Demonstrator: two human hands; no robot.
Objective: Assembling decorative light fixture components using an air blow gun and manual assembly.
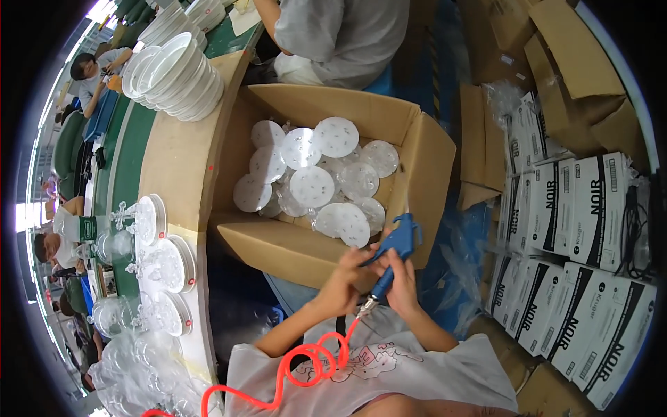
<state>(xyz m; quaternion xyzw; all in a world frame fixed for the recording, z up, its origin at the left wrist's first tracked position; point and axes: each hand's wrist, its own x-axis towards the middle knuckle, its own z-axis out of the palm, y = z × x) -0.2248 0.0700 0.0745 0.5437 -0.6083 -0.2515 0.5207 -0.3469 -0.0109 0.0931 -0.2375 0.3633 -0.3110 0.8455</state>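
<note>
A blue air tool (pixel 396 244) with a coiled red hose (pixel 309 365) sits between both my hands, just in front of an open cardboard box (pixel 278 247). My right hand (pixel 403 281) is wrapped around the tool's handle. My left hand (pixel 344 278) reaches across and touches the front of the tool with its fingertips. Inside the box lie several round white perforated discs (pixel 311 186), piled loosely.
A workbench (pixel 174 167) runs along the left with a stack of white bowls (pixel 177 73) and clear plastic parts on white plates (pixel 163 260). Stacked white cartons (pixel 577 278) and brown boxes (pixel 563 48) stand at the right. A person in grey (pixel 333 35) sits beyond the box.
</note>
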